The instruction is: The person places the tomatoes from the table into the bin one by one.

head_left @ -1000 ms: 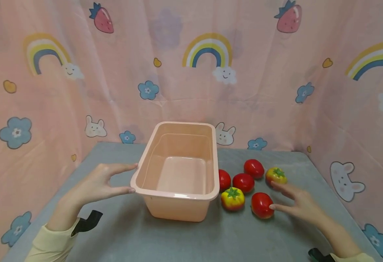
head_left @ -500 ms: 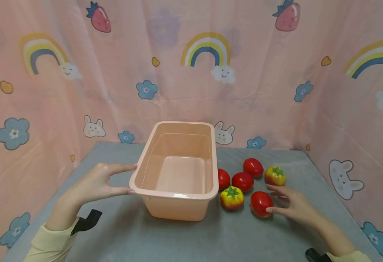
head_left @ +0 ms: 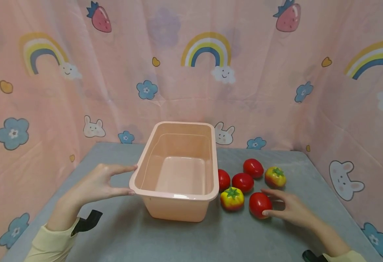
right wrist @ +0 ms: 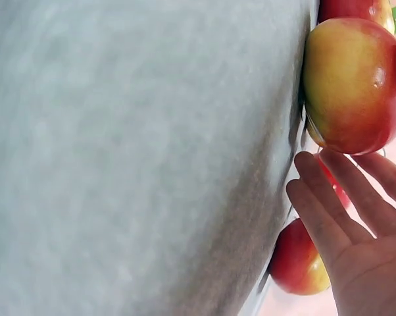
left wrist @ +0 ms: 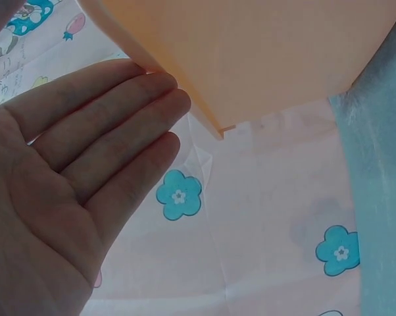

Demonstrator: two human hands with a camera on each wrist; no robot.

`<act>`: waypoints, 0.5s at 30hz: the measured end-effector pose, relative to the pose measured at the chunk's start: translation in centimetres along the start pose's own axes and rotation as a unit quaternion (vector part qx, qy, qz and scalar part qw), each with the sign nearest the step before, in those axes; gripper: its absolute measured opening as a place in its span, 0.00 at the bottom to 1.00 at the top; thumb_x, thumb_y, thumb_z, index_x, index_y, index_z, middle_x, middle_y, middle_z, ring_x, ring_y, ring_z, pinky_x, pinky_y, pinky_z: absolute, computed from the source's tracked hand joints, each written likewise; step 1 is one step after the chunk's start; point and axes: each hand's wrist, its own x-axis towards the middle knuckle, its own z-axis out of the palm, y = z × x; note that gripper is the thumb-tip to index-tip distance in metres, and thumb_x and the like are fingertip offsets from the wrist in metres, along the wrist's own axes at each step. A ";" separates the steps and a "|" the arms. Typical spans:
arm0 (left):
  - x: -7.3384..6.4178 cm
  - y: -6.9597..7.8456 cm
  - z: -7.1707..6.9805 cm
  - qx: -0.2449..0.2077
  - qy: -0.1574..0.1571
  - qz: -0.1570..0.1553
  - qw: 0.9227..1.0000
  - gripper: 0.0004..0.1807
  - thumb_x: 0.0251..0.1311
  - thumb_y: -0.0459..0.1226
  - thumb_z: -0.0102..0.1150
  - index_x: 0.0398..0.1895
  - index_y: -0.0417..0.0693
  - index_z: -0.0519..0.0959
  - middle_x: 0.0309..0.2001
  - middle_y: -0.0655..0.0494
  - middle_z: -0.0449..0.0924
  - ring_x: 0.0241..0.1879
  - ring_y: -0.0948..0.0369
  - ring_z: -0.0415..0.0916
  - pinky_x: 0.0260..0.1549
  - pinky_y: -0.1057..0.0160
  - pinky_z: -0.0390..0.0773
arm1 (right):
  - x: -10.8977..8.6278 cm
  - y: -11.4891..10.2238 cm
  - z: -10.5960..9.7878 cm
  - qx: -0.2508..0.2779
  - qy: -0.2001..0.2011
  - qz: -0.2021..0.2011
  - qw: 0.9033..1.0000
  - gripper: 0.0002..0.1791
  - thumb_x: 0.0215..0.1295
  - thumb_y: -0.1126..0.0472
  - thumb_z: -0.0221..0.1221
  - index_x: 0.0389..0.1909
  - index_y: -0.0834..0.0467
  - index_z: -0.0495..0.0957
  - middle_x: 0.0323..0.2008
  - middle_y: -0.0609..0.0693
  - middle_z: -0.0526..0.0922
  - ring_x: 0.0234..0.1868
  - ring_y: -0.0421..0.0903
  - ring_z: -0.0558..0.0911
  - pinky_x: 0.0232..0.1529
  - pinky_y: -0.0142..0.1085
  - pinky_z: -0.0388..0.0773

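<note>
A peach-coloured plastic tub (head_left: 178, 207) stands mid-table with nothing inside. My left hand (head_left: 96, 183) touches the outside of its left rim with fingertip and thumb tip; in the left wrist view the fingers of that hand (left wrist: 99, 158) are nearly straight. To the right of the tub, my right hand (head_left: 291, 207) pinches a shiny red apple-like fruit (head_left: 258, 204) between thumb and fingers. Seen from the right wrist, this fruit (right wrist: 352, 85) also has a yellow-green side, and it appears to rest on the table.
Several other red fruits (head_left: 243, 182) lie between the tub and my right hand. One yellow-red fruit with a green leafy top (head_left: 232, 199) sits by the tub, another (head_left: 275, 177) farther back. A pink patterned curtain (head_left: 191, 102) surrounds the grey table (head_left: 165, 240).
My right hand has moved left and closed in around the nearest red fruit, which has shifted slightly left. The left hand and the tub have stayed in place.
</note>
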 end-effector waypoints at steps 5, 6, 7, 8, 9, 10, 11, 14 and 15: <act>0.0 0.0 0.1 0.001 0.002 0.003 1.000 0.34 0.46 0.56 0.69 0.57 0.50 0.78 0.54 0.63 0.80 0.52 0.63 0.79 0.46 0.56 0.81 | -0.1 -0.2 0.0 0.007 -0.004 0.002 1.000 0.38 0.52 0.46 0.68 0.62 0.59 0.70 0.55 0.56 0.79 0.51 0.53 0.80 0.44 0.38 0.83; 0.0 0.0 0.1 0.001 0.002 0.003 1.000 0.34 0.47 0.56 0.69 0.57 0.50 0.78 0.54 0.63 0.80 0.52 0.63 0.79 0.46 0.56 0.81 | -0.1 -0.3 0.0 0.010 -0.004 0.002 1.000 0.38 0.52 0.46 0.68 0.62 0.59 0.70 0.55 0.56 0.79 0.51 0.53 0.80 0.45 0.38 0.83; 0.0 0.0 0.1 0.000 0.002 0.002 1.000 0.34 0.47 0.56 0.69 0.57 0.51 0.78 0.54 0.63 0.80 0.51 0.63 0.79 0.46 0.56 0.81 | -0.1 -0.3 0.0 0.012 -0.006 -0.001 1.000 0.38 0.52 0.47 0.68 0.62 0.59 0.70 0.55 0.56 0.79 0.51 0.53 0.80 0.44 0.38 0.83; 0.0 0.0 0.1 -0.002 0.002 0.001 1.000 0.34 0.47 0.56 0.69 0.57 0.51 0.78 0.53 0.63 0.80 0.51 0.63 0.79 0.46 0.56 0.81 | 0.0 -0.4 0.0 0.018 -0.008 0.000 1.000 0.37 0.52 0.47 0.68 0.62 0.59 0.70 0.55 0.56 0.79 0.51 0.53 0.80 0.45 0.38 0.83; 0.0 0.0 0.1 -0.003 0.001 -0.001 1.000 0.34 0.47 0.56 0.69 0.57 0.51 0.78 0.53 0.63 0.80 0.51 0.63 0.80 0.46 0.56 0.81 | 0.0 -0.4 -0.1 0.022 -0.009 0.002 1.000 0.37 0.52 0.47 0.68 0.62 0.59 0.70 0.55 0.56 0.79 0.51 0.53 0.80 0.45 0.37 0.83; 0.0 0.0 0.1 -0.005 0.002 -0.001 1.000 0.34 0.47 0.56 0.69 0.57 0.50 0.78 0.53 0.63 0.80 0.51 0.62 0.80 0.46 0.56 0.81 | 0.0 -0.5 -0.1 0.028 -0.011 0.005 1.000 0.37 0.52 0.47 0.68 0.61 0.58 0.70 0.55 0.56 0.79 0.51 0.52 0.80 0.45 0.37 0.83; 0.0 0.1 0.1 -0.007 0.002 -0.003 1.000 0.34 0.47 0.56 0.69 0.56 0.50 0.78 0.53 0.63 0.81 0.51 0.62 0.80 0.46 0.56 0.81 | 0.0 -0.5 -0.1 0.034 -0.014 0.004 0.999 0.37 0.53 0.47 0.68 0.62 0.58 0.70 0.55 0.57 0.78 0.51 0.52 0.80 0.45 0.37 0.83; 0.0 0.1 0.0 -0.008 0.002 -0.003 1.000 0.33 0.47 0.55 0.69 0.56 0.50 0.78 0.53 0.63 0.81 0.51 0.62 0.80 0.46 0.56 0.81 | 0.1 -0.6 -0.1 0.051 -0.025 0.008 0.998 0.36 0.54 0.48 0.67 0.62 0.59 0.70 0.55 0.58 0.78 0.50 0.53 0.80 0.43 0.38 0.83; 0.0 0.1 0.0 -0.008 0.002 -0.003 1.000 0.33 0.47 0.55 0.69 0.56 0.51 0.79 0.53 0.63 0.81 0.51 0.62 0.80 0.46 0.56 0.81 | 0.1 -0.6 -0.2 0.058 -0.030 0.008 0.998 0.36 0.54 0.49 0.67 0.62 0.59 0.69 0.55 0.59 0.77 0.50 0.54 0.80 0.43 0.38 0.83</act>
